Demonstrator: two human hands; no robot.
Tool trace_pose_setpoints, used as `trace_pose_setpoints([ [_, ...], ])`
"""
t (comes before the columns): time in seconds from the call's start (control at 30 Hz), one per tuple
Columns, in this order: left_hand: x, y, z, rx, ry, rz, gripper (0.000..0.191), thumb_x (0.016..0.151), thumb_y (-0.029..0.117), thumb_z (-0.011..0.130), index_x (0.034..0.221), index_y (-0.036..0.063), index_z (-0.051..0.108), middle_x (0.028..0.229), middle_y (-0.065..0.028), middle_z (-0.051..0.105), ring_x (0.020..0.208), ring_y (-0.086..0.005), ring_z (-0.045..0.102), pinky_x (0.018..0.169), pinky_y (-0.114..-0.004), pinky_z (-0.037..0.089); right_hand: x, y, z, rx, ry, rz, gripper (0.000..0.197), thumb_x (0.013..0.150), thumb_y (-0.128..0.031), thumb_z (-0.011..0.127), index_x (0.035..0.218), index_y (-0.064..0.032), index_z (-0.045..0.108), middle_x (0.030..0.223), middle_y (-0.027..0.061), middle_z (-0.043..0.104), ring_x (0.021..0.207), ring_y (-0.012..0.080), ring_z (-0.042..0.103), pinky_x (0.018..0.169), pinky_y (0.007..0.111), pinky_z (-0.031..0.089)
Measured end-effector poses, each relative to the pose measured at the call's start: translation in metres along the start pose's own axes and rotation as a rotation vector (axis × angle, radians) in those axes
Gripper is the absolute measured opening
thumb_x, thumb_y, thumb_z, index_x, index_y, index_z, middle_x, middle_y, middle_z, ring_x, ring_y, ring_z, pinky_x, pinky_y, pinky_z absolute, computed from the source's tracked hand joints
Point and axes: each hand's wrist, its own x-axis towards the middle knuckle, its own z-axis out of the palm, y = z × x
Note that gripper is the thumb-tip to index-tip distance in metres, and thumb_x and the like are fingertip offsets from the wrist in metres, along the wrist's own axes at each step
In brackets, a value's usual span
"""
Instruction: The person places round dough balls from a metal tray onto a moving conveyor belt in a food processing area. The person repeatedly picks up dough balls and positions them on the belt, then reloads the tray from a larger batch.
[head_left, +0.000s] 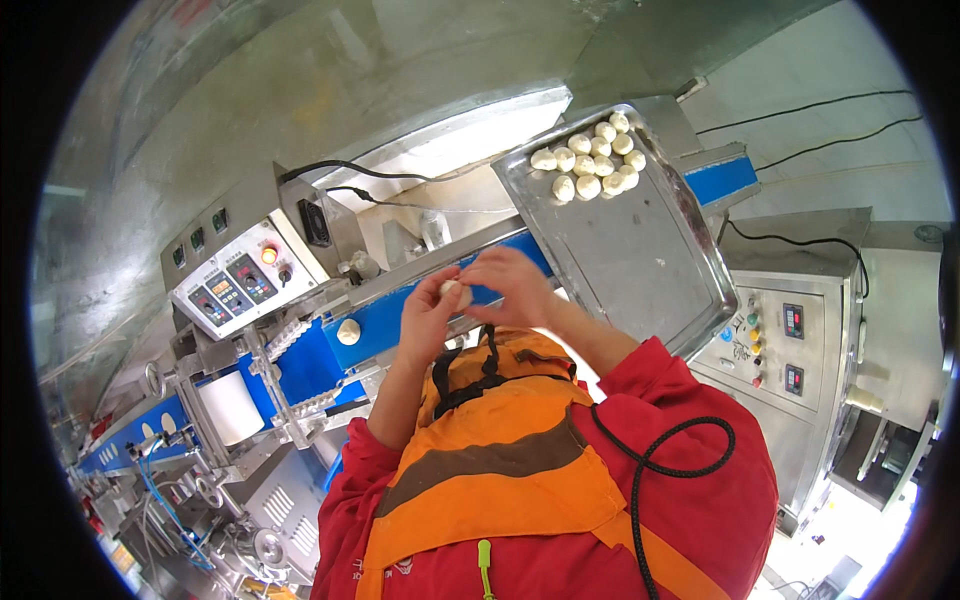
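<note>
My left hand (423, 324) holds a small pale dough ball (454, 294) between thumb and fingers, above a blue conveyor belt (390, 309). From the other side, the curled fingers of my right hand (516, 285) grip the same ball and partly hide it. A second dough piece (349, 331) rests on the belt, left of my left hand. To the right, a metal tray (637, 255) sits tilted in view across the belt line. Several whitish dough balls (587, 186) are grouped at its far end.
A control box (238, 279) with a lit orange lamp stands left behind the belt. Rollers and a white cylinder (231, 409) belong to the machine at left. A steel cabinet (780, 330) with buttons stands right. Black cables (390, 174) run behind the belt.
</note>
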Motion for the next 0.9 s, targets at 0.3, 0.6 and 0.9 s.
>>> trace_pose_setpoints([
  [0.3, -0.037, -0.03, -0.092, 1.138, 0.398, 0.192, 0.047, 0.081, 0.006, 0.073, 0.128, 0.0065, 0.068, 0.127, -0.0206, 0.064, 0.12, -0.041, 0.061, 0.105, -0.048, 0.05, -0.006, 0.147, -0.073, -0.693, -0.155, 0.732, 0.058, 0.086, -0.005, 0.069, 0.143, -0.0153, 0.061, 0.153, 0.007, 0.054, 0.14, 0.0294, 0.05, 0.113, 0.045, 0.047],
  [0.6, -0.05, -0.039, -0.097, 1.297, 0.617, 0.24, 0.048, 0.083, 0.011, 0.075, 0.13, 0.0043, 0.067, 0.126, -0.0203, 0.066, 0.117, -0.0432, 0.062, 0.105, -0.051, 0.048, 0.007, 0.068, -0.018, -0.137, 0.359, 0.653, 0.049, 0.081, -0.025, 0.08, 0.125, -0.0084, 0.064, 0.114, 0.0161, 0.068, 0.106, 0.0352, 0.068, 0.092, 0.045, 0.056],
  [0.9, -0.054, -0.036, -0.107, 1.242, 0.699, 0.167, 0.055, 0.085, 0.022, 0.082, 0.135, 0.0058, 0.064, 0.126, -0.0214, 0.066, 0.119, -0.0428, 0.061, 0.103, -0.051, 0.05, 0.003, 0.011, 0.148, 0.097, -0.187, 0.158, 0.044, 0.083, -0.026, 0.085, 0.123, -0.0122, 0.072, 0.117, 0.0113, 0.075, 0.111, 0.0354, 0.068, 0.097, 0.045, 0.055],
])
